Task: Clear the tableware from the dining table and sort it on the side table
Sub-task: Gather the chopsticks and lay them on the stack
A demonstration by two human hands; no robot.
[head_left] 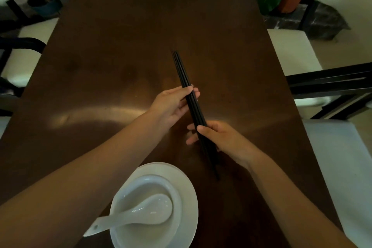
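At the near edge of the table [112, 50], a bowl [128, 193] was set on a plate [187, 187], with a spoon [141, 211] lying in the bowl, its handle out to the left. Farther in, a bundle of chopsticks [182, 72] was held above the table by 2 hands: the right hand [225, 139] was closed around the near part, the left hand [173, 102] pinched the middle. Chairs [289, 50] were seen at both sides.

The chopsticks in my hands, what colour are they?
Black, clearest in the head view: the chopsticks.
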